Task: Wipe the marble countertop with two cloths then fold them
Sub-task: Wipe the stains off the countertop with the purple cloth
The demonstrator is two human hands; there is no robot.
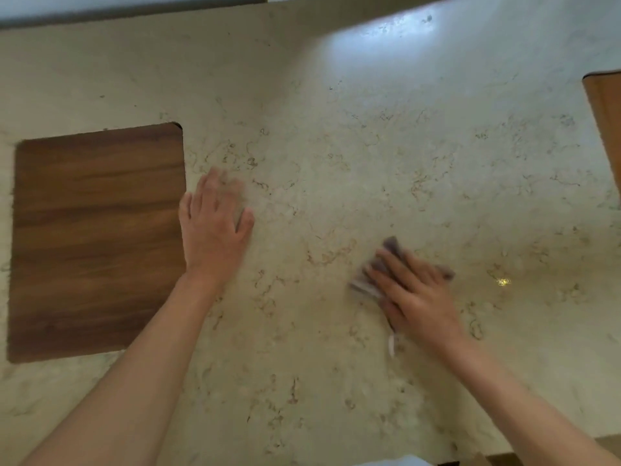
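The cream marble countertop (336, 136) with brown veins fills the view. My right hand (416, 294) lies flat, fingers spread, pressing a crumpled grey-purple cloth (391, 245) onto the marble at the lower right of centre; the hand and cloth are motion-blurred. A white tag (391, 344) of the cloth sticks out below the palm. My left hand (215, 223) lies flat on the marble left of centre. A pale blurred smear under its fingertips may be a second cloth; I cannot tell for sure.
A dark wooden board (97, 240) lies flat just left of my left hand, its right edge at my wrist. Another wooden piece (605, 122) shows at the right edge. A bright reflection sits on the marble at the back right.
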